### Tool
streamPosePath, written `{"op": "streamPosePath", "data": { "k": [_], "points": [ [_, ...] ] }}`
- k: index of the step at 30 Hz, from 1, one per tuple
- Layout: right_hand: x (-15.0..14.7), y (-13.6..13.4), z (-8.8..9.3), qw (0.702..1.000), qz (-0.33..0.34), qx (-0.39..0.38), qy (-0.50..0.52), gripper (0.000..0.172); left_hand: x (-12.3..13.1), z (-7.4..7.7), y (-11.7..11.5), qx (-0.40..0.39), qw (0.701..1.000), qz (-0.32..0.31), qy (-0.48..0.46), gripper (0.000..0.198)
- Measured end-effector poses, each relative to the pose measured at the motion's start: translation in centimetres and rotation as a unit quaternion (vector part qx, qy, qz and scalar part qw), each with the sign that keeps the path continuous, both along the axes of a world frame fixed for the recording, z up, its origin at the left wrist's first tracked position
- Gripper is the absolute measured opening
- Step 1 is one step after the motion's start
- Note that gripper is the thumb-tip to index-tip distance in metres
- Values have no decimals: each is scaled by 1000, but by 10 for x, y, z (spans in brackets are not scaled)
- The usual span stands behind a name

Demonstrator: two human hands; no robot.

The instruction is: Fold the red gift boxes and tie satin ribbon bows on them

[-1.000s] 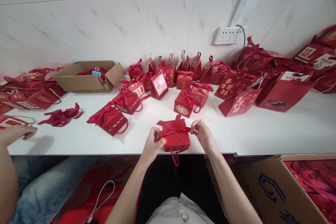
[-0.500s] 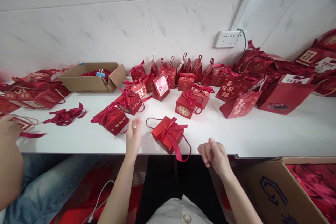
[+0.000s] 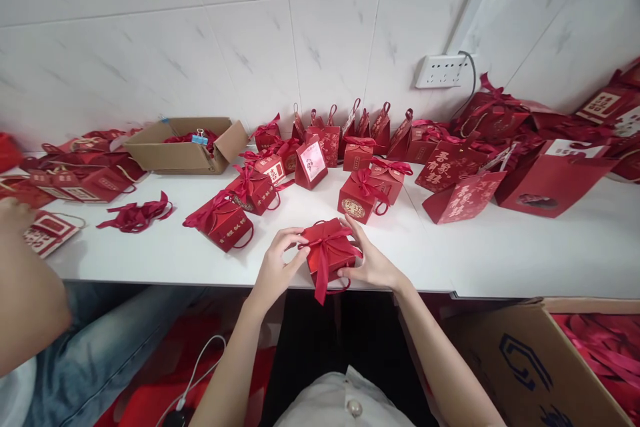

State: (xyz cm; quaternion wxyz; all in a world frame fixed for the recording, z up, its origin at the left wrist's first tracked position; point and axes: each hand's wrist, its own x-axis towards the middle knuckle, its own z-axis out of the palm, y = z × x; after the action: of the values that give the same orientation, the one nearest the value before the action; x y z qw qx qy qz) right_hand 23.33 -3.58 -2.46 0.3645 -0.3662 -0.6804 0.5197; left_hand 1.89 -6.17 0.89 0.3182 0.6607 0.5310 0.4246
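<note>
A red gift box (image 3: 327, 255) with a ribbon bow on its lid stands at the table's front edge, one ribbon tail hanging down its front. My left hand (image 3: 283, 260) is at its left side, with thumb and fingertips on the bow's left loop. From the right, my right hand (image 3: 370, 260) holds the box, fingers at the back corner and thumb low on the side. Another bowed box (image 3: 220, 221) is left of my hands, and one with a round gold emblem (image 3: 357, 200) stands just behind.
Red boxes and bags (image 3: 545, 180) crowd the back and right. At the back left is an open cardboard box (image 3: 175, 157) near a loose ribbon bundle (image 3: 137, 215). A person's arm (image 3: 30, 287) reaches in at far left. A large carton (image 3: 505, 360) stands below right.
Both my hands have closed in on the front box from either side and now touch it. It sits slightly turned. The person's ribbon at far left is no longer visible.
</note>
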Motion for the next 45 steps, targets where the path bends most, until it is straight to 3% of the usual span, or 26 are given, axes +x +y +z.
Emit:
{"op": "streamPosePath", "data": {
  "k": [5, 8, 15, 17, 22, 25, 32, 36, 43, 45],
  "points": [
    [-3, -2, -9, 1000, -14, -4, 9, 104, -1, -3, 5, 24, 998, 45, 46, 19],
    [-2, 0, -12, 1000, 26, 3, 10, 112, -1, -4, 10, 17, 999, 16, 28, 22],
    [5, 28, -10, 985, 149, -62, 61, 128, -7, -2, 22, -49, 996, -62, -38, 23],
    [3, 27, -11, 989, 131, -50, 48, 126, -6, -1, 21, -48, 997, -42, -45, 23],
    [-10, 2, -18, 1000, -11, 16, 12, 122, 5, -3, 6, -58, 995, 73, -21, 24],
    [-14, -9, -23, 998, -43, 36, 6, 123, 9, -7, 3, -98, 989, 89, -61, 29],
    [-8, -12, -23, 999, -28, 42, 11, 120, 7, -12, 9, -135, 976, 55, -164, 22],
    [-10, -13, -22, 999, -24, 29, 13, 119, 7, -14, 11, -185, 950, 35, -250, 45],
    [6, -17, -21, 1000, -13, 17, -13, 131, 0, -29, 12, -237, 922, 80, -296, 35],
    [16, -19, -15, 999, -39, 27, 14, 117, -3, -27, 10, -235, 926, 65, -289, 39]
  ]
}}
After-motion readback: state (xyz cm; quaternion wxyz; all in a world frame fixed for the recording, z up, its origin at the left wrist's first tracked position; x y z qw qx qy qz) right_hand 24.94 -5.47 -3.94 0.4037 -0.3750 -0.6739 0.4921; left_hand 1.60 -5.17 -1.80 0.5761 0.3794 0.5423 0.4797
